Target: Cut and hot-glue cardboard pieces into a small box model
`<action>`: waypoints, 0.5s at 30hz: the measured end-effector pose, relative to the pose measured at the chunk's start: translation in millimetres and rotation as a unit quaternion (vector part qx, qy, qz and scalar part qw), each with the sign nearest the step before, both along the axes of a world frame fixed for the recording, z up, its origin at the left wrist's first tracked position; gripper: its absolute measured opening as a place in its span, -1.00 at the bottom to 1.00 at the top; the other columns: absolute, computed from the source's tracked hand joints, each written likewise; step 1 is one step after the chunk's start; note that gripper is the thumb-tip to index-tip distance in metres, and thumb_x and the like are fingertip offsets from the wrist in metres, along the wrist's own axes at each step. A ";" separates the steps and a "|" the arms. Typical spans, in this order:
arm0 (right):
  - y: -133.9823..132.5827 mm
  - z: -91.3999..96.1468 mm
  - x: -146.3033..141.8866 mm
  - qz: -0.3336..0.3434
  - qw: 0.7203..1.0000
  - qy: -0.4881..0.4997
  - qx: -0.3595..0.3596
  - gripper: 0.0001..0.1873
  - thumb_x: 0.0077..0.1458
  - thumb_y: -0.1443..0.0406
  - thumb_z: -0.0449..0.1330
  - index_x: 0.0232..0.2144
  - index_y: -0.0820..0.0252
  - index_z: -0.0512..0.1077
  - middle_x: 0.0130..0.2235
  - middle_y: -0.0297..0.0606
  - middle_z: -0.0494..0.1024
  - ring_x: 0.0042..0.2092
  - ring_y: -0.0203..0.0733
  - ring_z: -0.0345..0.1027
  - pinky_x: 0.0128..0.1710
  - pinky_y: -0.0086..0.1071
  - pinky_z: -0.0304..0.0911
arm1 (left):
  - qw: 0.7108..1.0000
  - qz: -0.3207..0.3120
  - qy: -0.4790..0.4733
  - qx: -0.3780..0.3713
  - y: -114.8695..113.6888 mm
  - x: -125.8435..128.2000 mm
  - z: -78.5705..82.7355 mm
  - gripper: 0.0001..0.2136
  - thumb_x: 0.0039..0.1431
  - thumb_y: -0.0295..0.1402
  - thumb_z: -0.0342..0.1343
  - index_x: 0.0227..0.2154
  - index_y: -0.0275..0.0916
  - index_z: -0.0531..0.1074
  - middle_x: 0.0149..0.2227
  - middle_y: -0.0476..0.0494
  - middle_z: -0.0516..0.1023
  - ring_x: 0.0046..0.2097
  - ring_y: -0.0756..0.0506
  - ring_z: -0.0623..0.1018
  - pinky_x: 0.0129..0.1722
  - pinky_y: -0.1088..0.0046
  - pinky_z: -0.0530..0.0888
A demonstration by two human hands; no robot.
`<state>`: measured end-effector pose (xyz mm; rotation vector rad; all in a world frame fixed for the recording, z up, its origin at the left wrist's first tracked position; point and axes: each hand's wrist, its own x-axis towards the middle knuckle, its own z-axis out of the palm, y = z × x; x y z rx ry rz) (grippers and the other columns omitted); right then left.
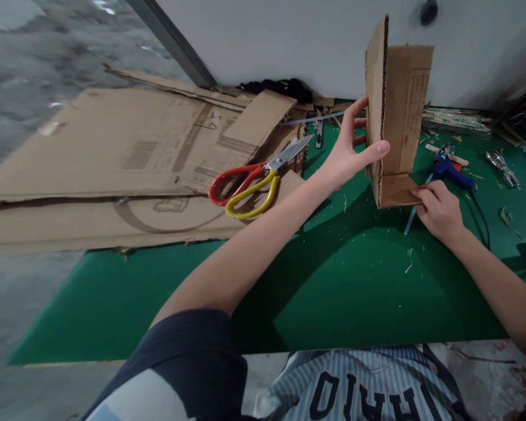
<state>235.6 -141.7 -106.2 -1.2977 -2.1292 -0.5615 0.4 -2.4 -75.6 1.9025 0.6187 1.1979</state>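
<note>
A partly built cardboard box (405, 111) is held up over the green table, showing a side panel, a back panel and a short bottom flap. My left hand (355, 143) grips the side panel, thumb on the inner face and fingers behind it. With its fingers pinched, my right hand (438, 210) holds the front edge of the bottom flap. Just behind that hand lies a blue glue gun (452, 171) with its cord trailing right; a clear glue stick (411, 221) pokes out below the hand.
Large flat cardboard sheets (92, 158) cover the table's left side. Scissors (263, 181) with red and yellow handles rest on them. A utility knife (319, 133) lies near the wall. Scraps dot the green table (346, 292), and a clear plastic-wrapped item (502, 168) sits at right.
</note>
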 end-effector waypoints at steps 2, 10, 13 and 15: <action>-0.2 0.0 0.1 -0.003 1.000 -0.006 0.007 -0.80 0.23 0.43 0.10 -0.22 0.12 0.50 -0.28 -0.17 0.51 -0.27 -0.13 0.43 -0.40 -0.31 0.32 | 1.000 -0.005 -0.013 -0.021 -2.2 0.8 0.7 -0.08 -0.03 0.45 0.06 0.33 0.14 0.03 0.34 -0.21 0.25 0.41 -0.40 0.20 0.25 0.08 0.42; 1.2 0.9 -0.7 0.019 0.999 0.002 0.040 -0.87 0.24 0.42 0.15 -0.22 0.16 0.48 -0.30 -0.20 0.51 -0.31 -0.18 0.41 -0.46 -0.36 0.29 | 0.992 -0.023 -0.038 -0.115 -15.9 1.8 8.3 -0.20 0.08 0.32 0.14 0.29 0.12 0.07 0.30 -0.21 0.24 0.40 -0.40 0.24 0.22 0.09 0.43; 2.0 1.8 -0.3 0.029 0.999 0.014 0.028 -0.86 0.22 0.42 0.15 -0.20 0.14 0.47 -0.26 -0.20 0.52 -0.31 -0.18 0.42 -0.46 -0.35 0.32 | 0.989 -0.018 -0.043 -0.141 -17.9 2.0 9.1 -0.24 0.11 0.27 0.18 0.28 0.11 0.10 0.27 -0.21 0.27 0.39 -0.37 0.26 0.22 0.11 0.44; 2.5 2.4 0.0 0.034 0.999 0.019 0.020 -0.85 0.21 0.43 0.15 -0.19 0.14 0.45 -0.24 -0.19 0.52 -0.31 -0.18 0.42 -0.47 -0.35 0.33 | 0.986 -0.017 -0.045 -0.158 -17.9 2.0 9.0 -0.25 0.11 0.24 0.21 0.27 0.11 0.11 0.29 -0.21 0.27 0.38 -0.37 0.27 0.21 0.13 0.45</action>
